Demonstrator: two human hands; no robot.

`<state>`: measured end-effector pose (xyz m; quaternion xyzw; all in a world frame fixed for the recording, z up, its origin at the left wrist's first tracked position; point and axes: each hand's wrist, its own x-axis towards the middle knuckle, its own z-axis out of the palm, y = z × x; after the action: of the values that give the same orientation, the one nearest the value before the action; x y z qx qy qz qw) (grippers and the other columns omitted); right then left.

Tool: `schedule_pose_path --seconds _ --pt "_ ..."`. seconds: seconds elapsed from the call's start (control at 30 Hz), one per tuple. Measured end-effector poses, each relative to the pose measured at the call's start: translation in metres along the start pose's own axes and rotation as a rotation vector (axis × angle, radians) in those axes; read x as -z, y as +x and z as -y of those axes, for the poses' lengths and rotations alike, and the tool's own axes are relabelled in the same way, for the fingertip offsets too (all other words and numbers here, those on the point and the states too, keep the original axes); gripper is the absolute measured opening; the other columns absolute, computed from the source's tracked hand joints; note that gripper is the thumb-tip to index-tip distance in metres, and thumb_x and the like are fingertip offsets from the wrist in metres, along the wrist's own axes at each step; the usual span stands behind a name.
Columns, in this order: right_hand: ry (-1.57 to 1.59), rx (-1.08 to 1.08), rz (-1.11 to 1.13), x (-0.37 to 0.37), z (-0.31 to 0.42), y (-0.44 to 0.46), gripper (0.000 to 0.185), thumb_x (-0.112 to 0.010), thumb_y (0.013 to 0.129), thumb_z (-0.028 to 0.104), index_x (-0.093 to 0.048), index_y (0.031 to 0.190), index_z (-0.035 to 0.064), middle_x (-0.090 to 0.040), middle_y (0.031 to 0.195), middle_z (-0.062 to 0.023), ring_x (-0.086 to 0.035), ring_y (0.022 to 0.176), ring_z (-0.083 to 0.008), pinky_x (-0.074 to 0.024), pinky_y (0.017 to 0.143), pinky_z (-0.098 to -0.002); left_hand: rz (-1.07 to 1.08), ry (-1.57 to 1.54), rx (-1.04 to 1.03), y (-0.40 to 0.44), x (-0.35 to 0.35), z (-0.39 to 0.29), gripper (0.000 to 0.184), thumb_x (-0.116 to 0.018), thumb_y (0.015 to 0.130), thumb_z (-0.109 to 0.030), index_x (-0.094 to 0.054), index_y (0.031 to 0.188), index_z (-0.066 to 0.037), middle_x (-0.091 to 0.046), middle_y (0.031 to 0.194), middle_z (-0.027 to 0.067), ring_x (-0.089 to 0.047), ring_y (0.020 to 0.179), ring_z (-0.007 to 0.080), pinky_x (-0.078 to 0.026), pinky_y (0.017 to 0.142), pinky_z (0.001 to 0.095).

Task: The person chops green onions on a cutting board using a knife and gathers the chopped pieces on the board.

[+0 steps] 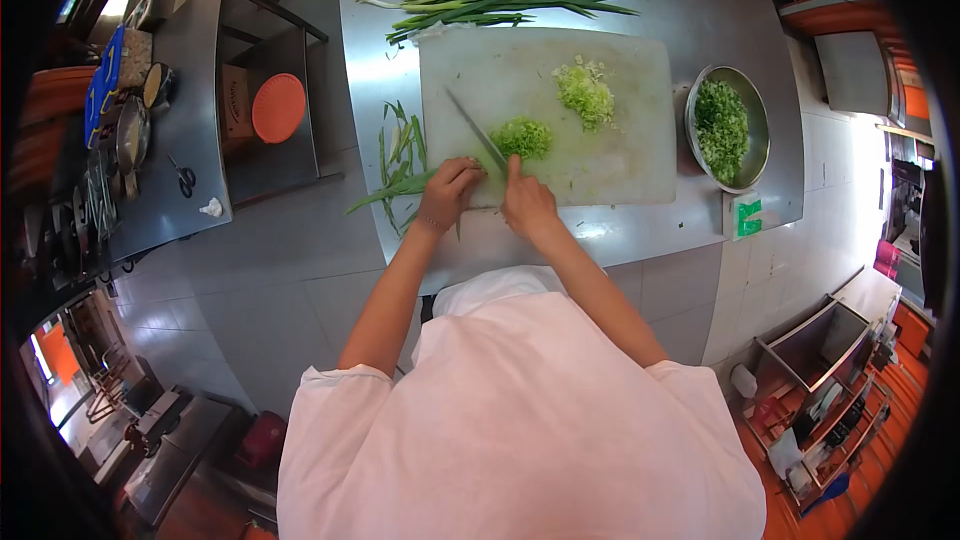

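Close to board edge, right hand grips knife.

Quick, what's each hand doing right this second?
Left hand: closed, steadying green onions on the cutting board.
Right hand: closed, holding the knife.

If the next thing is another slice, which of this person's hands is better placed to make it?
Probably the right hand: it already grips the knife, while the left hand is occupied holding the green onions.
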<state>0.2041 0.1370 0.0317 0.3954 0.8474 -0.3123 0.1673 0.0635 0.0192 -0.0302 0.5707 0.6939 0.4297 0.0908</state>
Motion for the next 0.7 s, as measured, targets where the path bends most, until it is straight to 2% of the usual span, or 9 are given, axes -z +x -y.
schedule_pose_path --seconds 0.13,0.23,0.33,0.43,0.53,0.7 --pt "0.110 0.028 -0.176 0.030 -0.015 -0.012 0.035 -0.055 0.100 0.016 -0.041 0.129 0.0017 -0.069 0.097 -0.0283 -0.066 0.087 -0.0520 -0.0526 0.075 -0.0589 -0.011 0.043 -0.024 0.003 0.001 -0.003 0.017 -0.076 0.082 -0.001 -0.071 0.098 -0.006 -0.068 0.106 0.0099 -0.066 0.103 0.0319 -0.056 0.087 0.0409" --pt "0.153 0.128 -0.349 0.038 -0.018 -0.027 0.030 -0.053 0.105 0.026 -0.045 0.120 0.0017 -0.067 0.094 -0.0263 -0.067 0.083 -0.0509 -0.0528 0.072 -0.0604 -0.020 0.082 -0.056 0.005 0.006 -0.009 0.017 -0.076 0.081 -0.001 -0.071 0.097 -0.005 -0.069 0.103 0.0091 -0.066 0.104 0.0310 -0.056 0.087 0.0411" --pt "0.226 0.207 -0.351 0.018 -0.029 -0.037 0.028 -0.051 0.106 0.030 -0.046 0.118 0.0047 -0.065 0.093 -0.0255 -0.067 0.082 -0.0509 -0.0532 0.070 -0.0607 -0.054 0.147 -0.049 0.001 0.009 -0.011 0.016 -0.077 0.080 -0.001 -0.070 0.095 -0.005 -0.069 0.101 0.0087 -0.066 0.103 0.0305 -0.056 0.087 0.0411" --pt "0.124 0.170 -0.214 -0.009 -0.039 -0.041 0.023 -0.048 0.107 0.029 -0.047 0.115 0.0082 -0.065 0.091 -0.0240 -0.067 0.079 -0.0512 -0.0533 0.068 -0.0613 -0.093 0.126 0.002 -0.008 0.010 -0.010 0.016 -0.079 0.081 -0.002 -0.072 0.095 -0.004 -0.070 0.101 0.0087 -0.067 0.101 0.0304 -0.056 0.087 0.0397" --pt "-0.028 0.127 -0.188 -0.013 -0.054 -0.031 0.021 -0.046 0.107 0.030 -0.047 0.116 0.0106 -0.066 0.091 -0.0226 -0.068 0.077 -0.0508 -0.0535 0.067 -0.0619 -0.095 0.130 0.002 -0.009 0.011 -0.010 0.017 -0.079 0.080 -0.002 -0.072 0.095 -0.004 -0.070 0.100 0.0088 -0.067 0.099 0.0303 -0.056 0.086 0.0397" --pt "-0.102 0.031 -0.311 0.015 -0.089 -0.009 0.021 -0.045 0.107 0.030 -0.046 0.117 0.0114 -0.069 0.091 -0.0223 -0.069 0.076 -0.0499 -0.0542 0.067 -0.0611 -0.090 0.139 -0.001 -0.007 0.010 -0.009 0.015 -0.078 0.081 -0.002 -0.072 0.094 -0.005 -0.070 0.101 0.0088 -0.067 0.099 0.0300 -0.056 0.085 0.0395"
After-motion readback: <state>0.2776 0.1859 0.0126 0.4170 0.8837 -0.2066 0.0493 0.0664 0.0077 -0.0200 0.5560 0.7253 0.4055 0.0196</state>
